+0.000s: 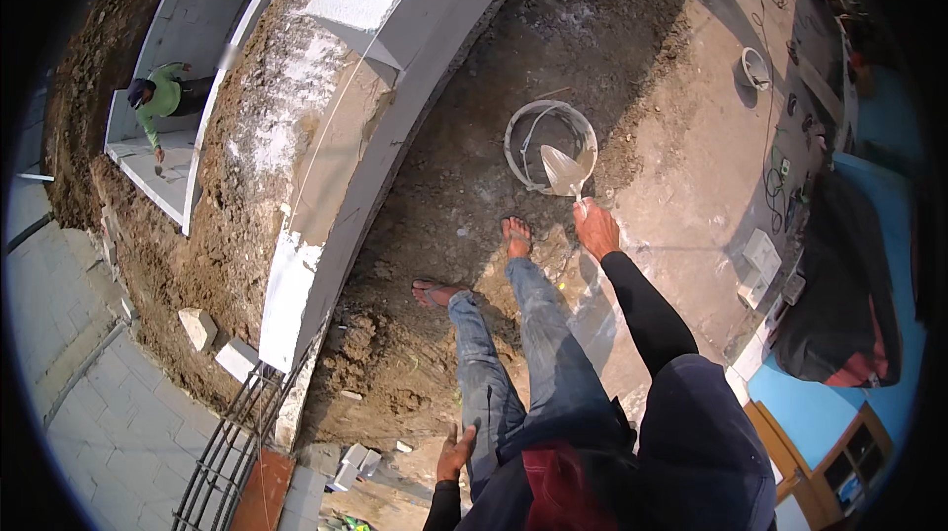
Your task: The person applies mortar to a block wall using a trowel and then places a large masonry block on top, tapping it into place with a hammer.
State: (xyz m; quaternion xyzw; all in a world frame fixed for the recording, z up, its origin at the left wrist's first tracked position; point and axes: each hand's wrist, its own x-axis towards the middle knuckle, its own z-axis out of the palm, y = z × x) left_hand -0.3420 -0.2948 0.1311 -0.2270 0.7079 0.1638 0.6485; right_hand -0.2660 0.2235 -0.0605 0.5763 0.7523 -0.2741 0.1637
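Observation:
My right hand point(596, 228) grips the handle of a metal trowel point(563, 171), whose blade is over a round bucket point(515, 154) on the dirt, with pale mortar on its rim. My left hand point(456, 450) hangs beside my jeans at the thigh, fingers loosely curved and apart, holding nothing that I can see. Left of the bucket runs a low white block wall point(291, 299), with a string along it and a strip of grey-brown mortar point(336, 151) on top.
A co-worker in green point(163, 101) bends inside a block enclosure at upper left. Rebar point(212, 477) juts from the wall's near end. Another bucket point(752, 72), cables point(775, 195), loose blocks point(760, 254) and a black bag point(839, 284) lie on the right.

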